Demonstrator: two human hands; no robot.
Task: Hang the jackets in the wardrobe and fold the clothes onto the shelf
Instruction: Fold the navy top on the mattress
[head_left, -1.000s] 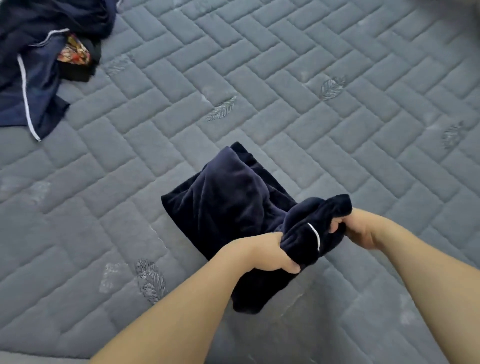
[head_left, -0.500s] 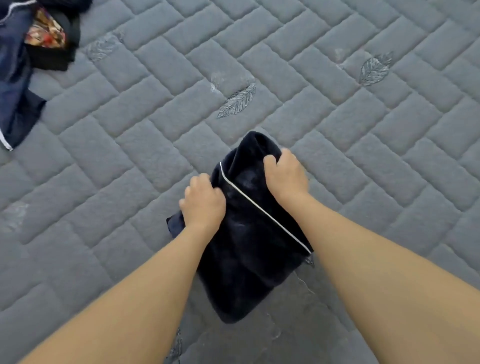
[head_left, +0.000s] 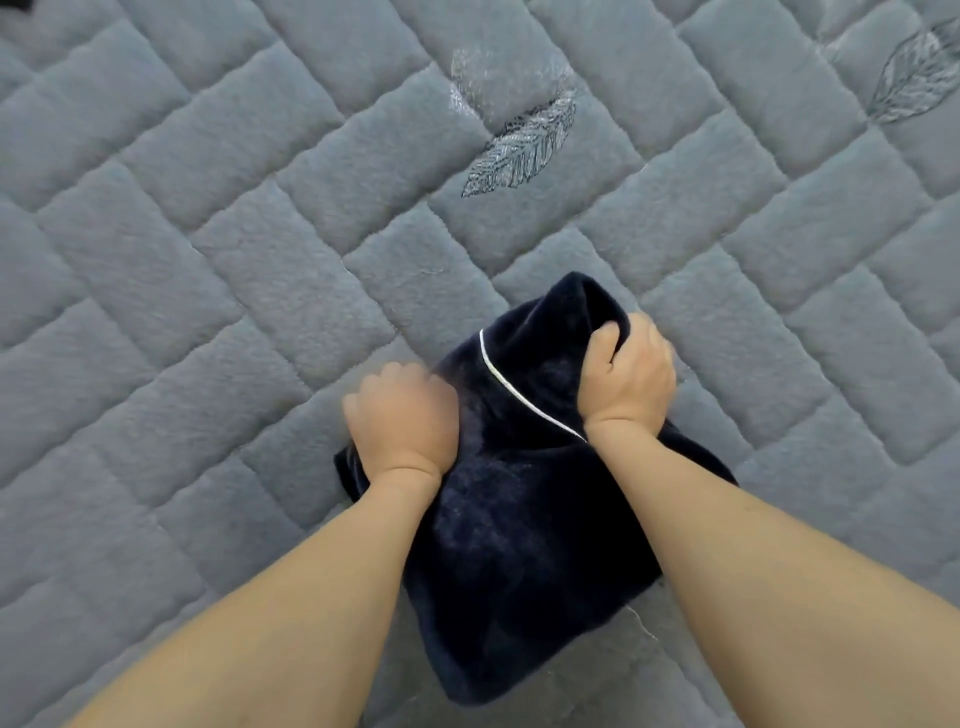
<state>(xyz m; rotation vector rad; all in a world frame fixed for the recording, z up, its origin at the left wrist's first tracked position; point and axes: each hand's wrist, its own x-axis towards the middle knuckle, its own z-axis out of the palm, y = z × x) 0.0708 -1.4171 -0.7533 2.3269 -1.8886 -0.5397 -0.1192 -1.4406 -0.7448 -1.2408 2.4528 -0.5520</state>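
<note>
dark blue folded cloth (head_left: 519, 519) lies on the grey quilted bed (head_left: 208, 260), at 6 o'clock in the view | left hand (head_left: 402, 421) curls on the cloth's 9 o'clock edge, blurry | right hand (head_left: 628, 379) grips the cloth's 1 o'clock corner | thin white line (head_left: 511, 389) runs between both hands

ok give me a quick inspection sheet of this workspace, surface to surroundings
surface: grey quilted bed cover with stitched leaf motifs.
job's things: dark navy plush garment with thin white piping, lying folded on the cover.
clutter: nothing seen, bar a dark scrap at the top left corner.
grippers: left hand curled at the garment's left edge, blurred; right hand grips its far right corner.
cables: nothing seen.
surroundings: only the cover in view.
</note>
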